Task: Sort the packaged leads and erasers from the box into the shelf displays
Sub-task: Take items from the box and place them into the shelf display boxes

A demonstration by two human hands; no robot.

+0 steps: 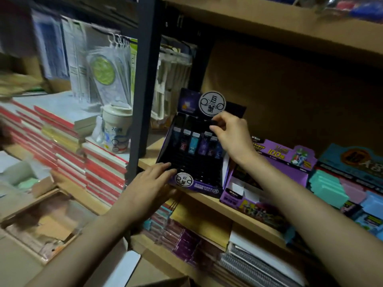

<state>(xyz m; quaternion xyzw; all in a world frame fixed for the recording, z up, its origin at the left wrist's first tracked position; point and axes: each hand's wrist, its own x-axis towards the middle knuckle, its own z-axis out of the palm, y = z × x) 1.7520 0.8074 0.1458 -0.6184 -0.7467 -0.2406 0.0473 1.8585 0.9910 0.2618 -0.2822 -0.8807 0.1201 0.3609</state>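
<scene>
- Black-and-purple lead display (199,162) stands on the wooden shelf (209,198), tilted back, with a round white label at its top and another at its front lip.
- Row of lead packs (194,141) sits upright in the display's upper slots, side by side; the lower slots look dark.
- Right hand (230,133) is over the display's upper right. Thumb and fingertips pinch a small dark pack (214,122) just above the row, below the top label. Too dark to read the pack.
- Left hand (153,181) lies flat with its fingers straight, fingertips resting on the display's lower left front corner, holding nothing.
- Purple display (269,154) stands just right of the lead display; stacked teal and pink erasers (329,187) lie further right.
- Cardboard box (41,226) sits low on the left, well apart from both hands.
</scene>
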